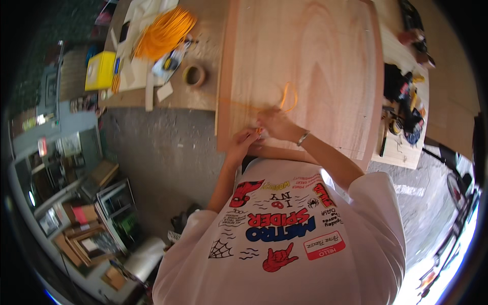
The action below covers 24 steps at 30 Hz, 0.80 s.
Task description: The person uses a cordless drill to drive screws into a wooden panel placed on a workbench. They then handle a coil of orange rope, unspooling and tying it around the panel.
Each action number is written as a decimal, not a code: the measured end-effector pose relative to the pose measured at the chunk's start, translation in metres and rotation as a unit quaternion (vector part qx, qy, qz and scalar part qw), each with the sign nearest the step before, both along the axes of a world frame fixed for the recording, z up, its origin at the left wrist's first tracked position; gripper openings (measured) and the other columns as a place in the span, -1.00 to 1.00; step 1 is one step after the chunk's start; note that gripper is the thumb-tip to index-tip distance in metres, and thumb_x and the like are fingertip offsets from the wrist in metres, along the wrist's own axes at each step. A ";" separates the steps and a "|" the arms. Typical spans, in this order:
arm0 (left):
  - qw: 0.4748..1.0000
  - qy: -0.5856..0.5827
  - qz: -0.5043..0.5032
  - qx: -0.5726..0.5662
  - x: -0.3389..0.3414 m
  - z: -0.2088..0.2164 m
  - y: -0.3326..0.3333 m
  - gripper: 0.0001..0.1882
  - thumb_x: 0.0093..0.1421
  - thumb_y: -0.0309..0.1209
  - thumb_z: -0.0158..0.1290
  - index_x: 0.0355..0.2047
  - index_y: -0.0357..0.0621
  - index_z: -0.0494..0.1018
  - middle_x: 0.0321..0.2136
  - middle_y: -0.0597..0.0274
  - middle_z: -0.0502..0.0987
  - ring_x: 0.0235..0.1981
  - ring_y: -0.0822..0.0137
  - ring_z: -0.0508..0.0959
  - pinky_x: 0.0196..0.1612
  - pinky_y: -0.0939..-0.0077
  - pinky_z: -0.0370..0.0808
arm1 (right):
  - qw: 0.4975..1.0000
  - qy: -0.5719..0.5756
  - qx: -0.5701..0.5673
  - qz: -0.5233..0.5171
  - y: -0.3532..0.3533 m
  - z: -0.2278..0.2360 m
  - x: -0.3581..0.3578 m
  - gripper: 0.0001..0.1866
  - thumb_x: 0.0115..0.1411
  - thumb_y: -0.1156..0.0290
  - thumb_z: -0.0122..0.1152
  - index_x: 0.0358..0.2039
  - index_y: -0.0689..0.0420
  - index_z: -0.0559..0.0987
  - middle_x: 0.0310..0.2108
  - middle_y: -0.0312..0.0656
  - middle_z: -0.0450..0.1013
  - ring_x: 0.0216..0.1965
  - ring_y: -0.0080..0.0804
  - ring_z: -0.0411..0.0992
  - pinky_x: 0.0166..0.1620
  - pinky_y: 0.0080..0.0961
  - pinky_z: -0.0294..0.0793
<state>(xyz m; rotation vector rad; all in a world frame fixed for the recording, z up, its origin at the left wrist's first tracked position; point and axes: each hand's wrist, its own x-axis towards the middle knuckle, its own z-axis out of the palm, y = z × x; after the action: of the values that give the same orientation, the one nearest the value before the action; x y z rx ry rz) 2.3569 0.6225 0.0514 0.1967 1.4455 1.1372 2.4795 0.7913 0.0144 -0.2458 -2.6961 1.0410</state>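
Observation:
Close together over the near edge of a large wooden panel [325, 66], both my hands work on an orange cord [288, 90]. My left hand [245, 139] has its fingers closed on a short bunched part of the cord. My right hand [277, 123], with a bracelet at the wrist, pinches the cord just above and to the right of it. A loop of cord stands up beyond my right hand, and another stretch runs left across the panel. My fingers partly hide how the cord is wound or knotted.
On the bench [211, 56] to the left lie a big coil of orange cord [165, 33], a tape roll [194, 76] and a yellow box [100, 70]. Assorted tools [406, 109] sit right of the panel. Shelves with frames and boards [91, 234] stand at lower left.

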 end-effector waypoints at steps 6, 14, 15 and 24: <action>1.000 -0.001 -0.015 0.003 -0.001 -0.007 0.001 -0.84 0.37 -0.25 0.11 -0.20 -0.04 0.53 0.01 0.26 0.60 -0.14 0.33 0.67 -0.17 0.45 0.62 | 0.999 -0.038 -0.027 0.016 0.010 -0.002 -0.005 -0.85 0.13 0.34 0.26 -0.37 0.06 0.47 -0.55 -0.17 0.48 -0.44 -0.12 0.52 -0.23 -0.22 0.43; 0.999 0.019 -0.045 -0.021 0.002 0.001 0.013 -0.78 0.35 -0.20 0.13 -0.23 -0.09 0.53 -0.06 0.28 0.61 -0.17 0.34 0.68 -0.23 0.47 0.63 | 0.998 -0.065 -0.023 0.011 0.011 0.007 -0.002 -0.86 0.15 0.34 0.25 -0.41 0.06 0.46 -0.55 -0.15 0.48 -0.45 -0.13 0.51 -0.23 -0.22 0.42; 0.998 0.026 -0.055 -0.024 0.001 0.003 0.015 -0.77 0.35 -0.19 0.13 -0.22 -0.10 0.53 -0.06 0.27 0.61 -0.18 0.34 0.68 -0.24 0.47 0.63 | 0.998 -0.059 -0.016 0.017 0.011 0.009 -0.002 -0.85 0.16 0.32 0.24 -0.40 0.06 0.46 -0.55 -0.15 0.48 -0.45 -0.13 0.51 -0.23 -0.23 0.42; 0.990 0.125 -0.062 -0.011 -0.002 -0.011 0.028 -0.81 0.28 -0.30 0.23 -0.21 -0.14 0.57 -0.40 0.32 0.61 -0.49 0.45 0.66 -0.48 0.63 0.55 | 0.992 -0.078 0.034 0.097 0.033 0.059 -0.009 -0.82 0.25 0.23 0.15 -0.39 0.05 0.54 -0.59 -0.18 0.51 -0.47 -0.17 0.49 -0.20 -0.30 0.41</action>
<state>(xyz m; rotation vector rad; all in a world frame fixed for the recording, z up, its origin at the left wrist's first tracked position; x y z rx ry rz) 2.3549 0.6502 0.0399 0.4203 1.6423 1.0211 2.4703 0.8240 0.0739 -0.0547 -2.9397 1.0175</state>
